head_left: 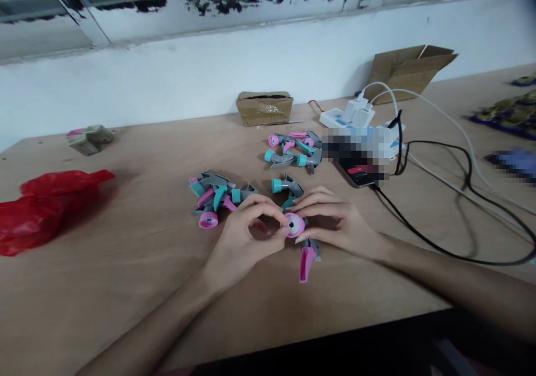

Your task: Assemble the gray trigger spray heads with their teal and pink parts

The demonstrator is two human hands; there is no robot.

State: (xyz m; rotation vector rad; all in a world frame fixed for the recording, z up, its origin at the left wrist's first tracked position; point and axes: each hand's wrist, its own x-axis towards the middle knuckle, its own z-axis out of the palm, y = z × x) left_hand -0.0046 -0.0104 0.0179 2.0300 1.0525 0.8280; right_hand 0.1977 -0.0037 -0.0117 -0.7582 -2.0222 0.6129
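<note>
Both hands hold a grey trigger sprayer head with a pink trigger (307, 263) and a pink screw collar (296, 225). The collar's open end faces me, with a pale disc and a dark hole inside. At the collar's left edge, my left hand (247, 231) pinches with thumb and fingertips. My right hand (343, 222) closes round the other side, hiding part of the grey body. Just beyond my fingers lies a teal-collared sprayer head (287, 186). To the left is a heap of pink and teal sprayer heads (211, 192); several more sprayer heads (291, 150) lie farther back.
A phone (355, 172) with a black cable lies right of the sprayers, near a white power strip (335, 118) with chargers. Cardboard boxes, a small one (264, 110) and a larger one (402, 72), stand by the wall. A red plastic bag (50, 203) lies left.
</note>
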